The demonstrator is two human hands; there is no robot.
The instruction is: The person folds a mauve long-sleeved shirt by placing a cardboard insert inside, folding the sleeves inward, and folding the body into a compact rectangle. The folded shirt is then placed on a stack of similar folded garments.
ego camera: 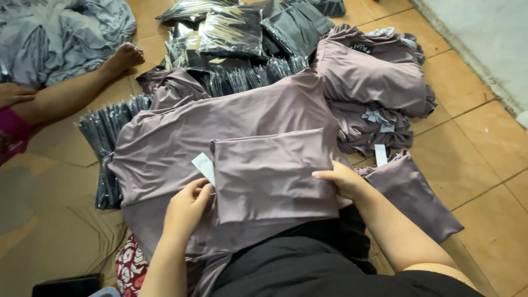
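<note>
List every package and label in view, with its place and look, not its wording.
Clear plastic packages: piled at top, glossy, holding dark garments.
Bagged stack: left of the mauve cloth, dark.
White tag: rectangular, by the left hand.
White tag: upright, right of the folded piece.

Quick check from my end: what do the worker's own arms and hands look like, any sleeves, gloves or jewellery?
Both forearms are bare, with no sleeve reaching into view. The left hand and the right hand wear no gloves, and no ring, watch or bracelet shows. Fingernails look short and unpainted, though they are small in the picture. Below the arms lies dark black clothing over the person's lap.
</note>
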